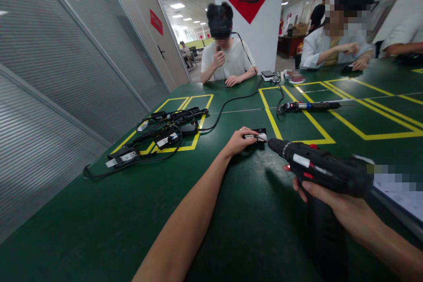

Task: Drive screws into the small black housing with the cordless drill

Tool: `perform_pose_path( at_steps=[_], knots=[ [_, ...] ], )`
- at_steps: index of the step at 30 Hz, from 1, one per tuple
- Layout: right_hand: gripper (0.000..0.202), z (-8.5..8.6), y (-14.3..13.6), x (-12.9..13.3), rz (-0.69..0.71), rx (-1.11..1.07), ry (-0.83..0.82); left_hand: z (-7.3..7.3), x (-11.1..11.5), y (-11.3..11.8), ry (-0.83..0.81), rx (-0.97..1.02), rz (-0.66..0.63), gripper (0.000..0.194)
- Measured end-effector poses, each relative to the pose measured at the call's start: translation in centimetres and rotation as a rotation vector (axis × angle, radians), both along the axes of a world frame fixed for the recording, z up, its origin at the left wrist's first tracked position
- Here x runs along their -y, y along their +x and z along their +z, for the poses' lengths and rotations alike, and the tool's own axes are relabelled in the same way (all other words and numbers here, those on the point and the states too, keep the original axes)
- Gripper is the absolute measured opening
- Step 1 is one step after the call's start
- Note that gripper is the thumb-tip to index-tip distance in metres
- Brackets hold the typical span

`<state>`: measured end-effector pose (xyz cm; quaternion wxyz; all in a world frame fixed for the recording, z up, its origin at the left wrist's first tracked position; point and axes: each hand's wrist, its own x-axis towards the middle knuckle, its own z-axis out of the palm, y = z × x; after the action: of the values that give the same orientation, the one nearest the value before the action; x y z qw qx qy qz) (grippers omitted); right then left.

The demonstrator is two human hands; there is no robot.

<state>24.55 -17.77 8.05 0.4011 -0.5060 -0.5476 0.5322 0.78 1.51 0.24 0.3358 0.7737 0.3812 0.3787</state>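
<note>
My right hand (325, 194) is wrapped round the grip of a black cordless drill (324, 169), whose chuck points left. Ahead of the chuck, a thin bit reaches to a small black part with a silver-white face (261, 135); whether the tip touches it I cannot tell. The part lies on the green table (231, 202), and my left hand (240, 142) grips its left side with fingers closed over it. Those fingers hide much of the part.
Black cabled devices (172, 119) lie within yellow tape at left. A pen-shaped electric screwdriver (310, 106) rests beyond the drill. A cable (228, 100) crosses the table to a small box (267, 75). Papers (399, 191) lie at right. Two people (228, 57) (337, 48) sit opposite.
</note>
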Motion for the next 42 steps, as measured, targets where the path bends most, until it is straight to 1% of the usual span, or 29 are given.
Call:
perform_pose_path(
  at_steps=[5,12,17,23,28,33,37,42],
  knots=[
    [0.015,-0.22,0.19,0.06,0.007,-0.005,0.016,0.0,-0.09,-0.01,-0.004,-0.006,-0.004,0.029],
    [0.021,-0.59,0.34,0.07,-0.019,-0.062,-0.041,-0.2,-0.23,-0.01,0.006,0.013,-0.003,0.029],
    [0.024,-0.58,0.2,-0.11,-0.02,-0.083,-0.047,-0.11,-0.14,-0.06,-0.005,0.012,-0.013,0.029],
    [0.024,-0.27,-0.05,-0.06,-0.043,-0.086,-0.037,-0.33,-0.26,0.02,-0.012,0.028,0.0,0.028],
    [0.024,-0.28,-0.25,0.04,-0.074,-0.111,-0.035,-0.17,-0.23,0.02,-0.012,0.038,-0.003,0.027],
    [0.02,-0.33,-0.07,0.12,-0.082,-0.077,-0.052,-0.07,-0.14,-0.06,0.0,0.049,-0.025,0.027],
    [0.018,-0.3,0.15,0.1,-0.043,-0.078,-0.064,-0.21,-0.21,-0.06,-0.005,0.039,-0.014,0.028],
    [0.014,-0.25,0.12,0.21,-0.038,-0.085,-0.05,-0.1,-0.18,0.01,-0.01,0.026,-0.003,0.028]
  ],
)
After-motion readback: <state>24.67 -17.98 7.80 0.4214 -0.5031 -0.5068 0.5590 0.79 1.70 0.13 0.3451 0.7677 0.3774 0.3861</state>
